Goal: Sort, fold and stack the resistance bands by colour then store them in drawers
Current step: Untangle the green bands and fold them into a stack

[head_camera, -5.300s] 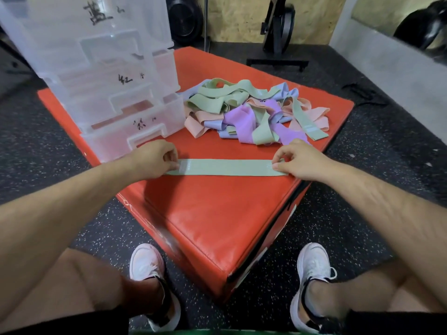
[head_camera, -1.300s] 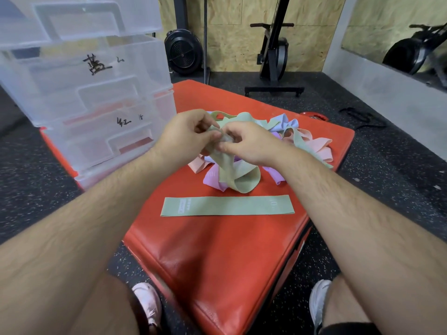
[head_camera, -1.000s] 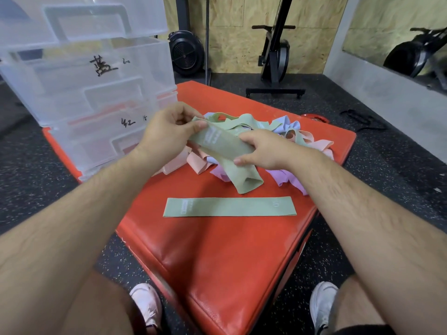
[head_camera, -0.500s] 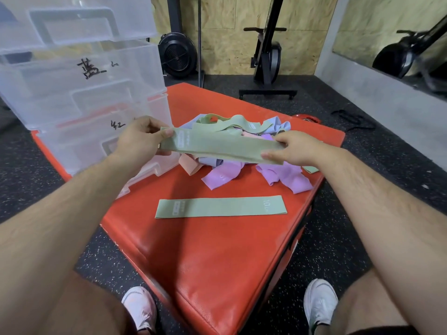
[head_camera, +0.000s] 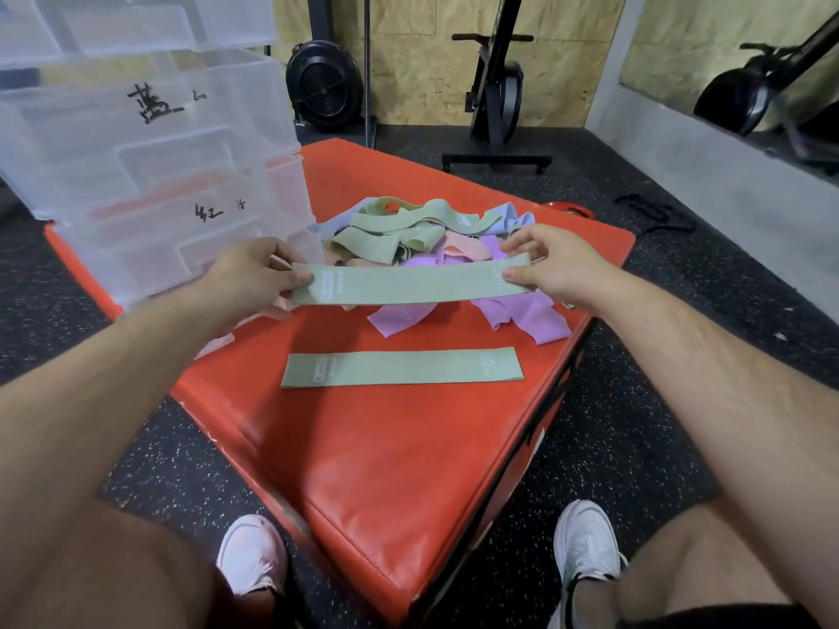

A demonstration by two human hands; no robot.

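I hold a green resistance band stretched flat in the air above the red padded box. My left hand pinches its left end and my right hand pinches its right end. Below it a second green band lies flat on the box. Behind my hands sits a tangled pile of bands in green, purple, pink and pale blue. A clear plastic drawer unit with handwritten labels stands on the box at the left; its drawers look closed.
The box stands on speckled black rubber floor. My two white shoes rest beside its near corner. Gym machines and a black fan stand against the wooden back wall. A grey ledge runs along the right.
Both hands pulled the crumpled green band out of the pile and drew it flat between them, then carried it slightly down and toward me. The band on the box stayed put.
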